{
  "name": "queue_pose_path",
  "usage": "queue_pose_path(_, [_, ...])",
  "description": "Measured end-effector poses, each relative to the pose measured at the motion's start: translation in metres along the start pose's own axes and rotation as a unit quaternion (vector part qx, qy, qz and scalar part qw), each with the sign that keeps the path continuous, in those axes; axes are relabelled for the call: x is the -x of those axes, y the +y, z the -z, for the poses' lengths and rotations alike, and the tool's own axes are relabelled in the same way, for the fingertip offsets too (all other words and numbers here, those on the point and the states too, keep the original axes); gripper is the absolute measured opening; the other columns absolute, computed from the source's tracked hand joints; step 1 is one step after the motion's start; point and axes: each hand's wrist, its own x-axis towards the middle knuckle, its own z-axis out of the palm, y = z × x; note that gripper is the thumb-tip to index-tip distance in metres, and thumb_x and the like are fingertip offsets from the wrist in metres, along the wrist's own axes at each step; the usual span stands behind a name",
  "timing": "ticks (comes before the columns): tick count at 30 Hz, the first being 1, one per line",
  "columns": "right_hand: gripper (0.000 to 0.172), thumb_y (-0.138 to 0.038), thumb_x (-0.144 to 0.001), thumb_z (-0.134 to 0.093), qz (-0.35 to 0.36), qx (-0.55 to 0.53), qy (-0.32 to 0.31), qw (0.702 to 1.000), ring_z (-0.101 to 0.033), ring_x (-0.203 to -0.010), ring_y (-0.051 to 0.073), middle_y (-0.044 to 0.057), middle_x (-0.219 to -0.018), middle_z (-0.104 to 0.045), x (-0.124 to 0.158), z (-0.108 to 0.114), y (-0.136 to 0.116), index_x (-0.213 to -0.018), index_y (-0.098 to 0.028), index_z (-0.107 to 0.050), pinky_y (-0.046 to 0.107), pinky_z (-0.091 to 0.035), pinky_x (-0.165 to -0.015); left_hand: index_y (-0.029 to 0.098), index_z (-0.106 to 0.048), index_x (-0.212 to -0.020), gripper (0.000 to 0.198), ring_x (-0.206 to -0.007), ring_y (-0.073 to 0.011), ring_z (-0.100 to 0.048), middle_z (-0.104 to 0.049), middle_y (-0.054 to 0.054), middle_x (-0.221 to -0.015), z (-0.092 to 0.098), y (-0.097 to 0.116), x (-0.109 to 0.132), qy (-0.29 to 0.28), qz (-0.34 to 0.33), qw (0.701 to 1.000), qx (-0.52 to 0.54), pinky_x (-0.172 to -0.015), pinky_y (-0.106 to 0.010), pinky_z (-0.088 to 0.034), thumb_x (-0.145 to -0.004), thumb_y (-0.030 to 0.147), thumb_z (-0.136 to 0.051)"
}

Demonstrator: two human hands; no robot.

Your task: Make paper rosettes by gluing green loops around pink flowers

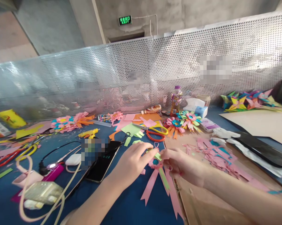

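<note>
A pink paper ribbon flower (158,179) with long notched tails and a blue centre lies on the blue table between my hands. My left hand (133,162) pinches a light green paper strip (157,154) at the flower's top with thumb and forefinger. My right hand (178,164) is closed on the flower's right side, fingers curled round the pink paper. A second green strip (164,178) runs down among the pink tails.
Phones (103,161), cables and a glue gun (89,133) lie to the left. Scissors with red and yellow handles (156,132), coloured paper and finished paper flowers (185,120) sit behind. A drink bottle (176,100), tissue pack, pink scraps (213,154) on cardboard and a perforated metal screen (141,72) surround.
</note>
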Motion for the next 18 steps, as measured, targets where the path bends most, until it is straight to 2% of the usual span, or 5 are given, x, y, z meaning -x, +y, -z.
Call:
queue_pose_path(6, [0.018, -0.028, -0.072, -0.060, 0.018, -0.005, -0.016, 1.000, -0.025, -0.055, 0.008, -0.004, -0.062, -0.033, -0.0003, 0.0017, 0.0015, -0.066, -0.018, -0.047, 0.021, -0.009, -0.043, 0.016, -0.054, -0.117, 0.041, -0.098, -0.0200, -0.058, -0.060, -0.009, -0.104, -0.0009, -0.0005, -0.0005, 0.004, -0.003, 1.000, 0.002, -0.087, -0.037, -0.051, -0.082, 0.001, -0.039])
queue_pose_path(18, [0.021, -0.024, -0.073, -0.057, 0.012, -0.010, -0.028, 0.999, -0.019, -0.054, 0.008, -0.004, -0.060, -0.032, -0.0012, 0.0009, 0.0000, -0.063, -0.018, -0.039, 0.023, -0.006, -0.044, 0.014, -0.057, -0.114, 0.032, -0.094, -0.0195, -0.058, -0.060, -0.008, -0.103, -0.0013, -0.0006, 0.0000, 0.024, -0.012, 1.000, -0.015, -0.085, -0.036, -0.053, -0.087, 0.006, -0.041])
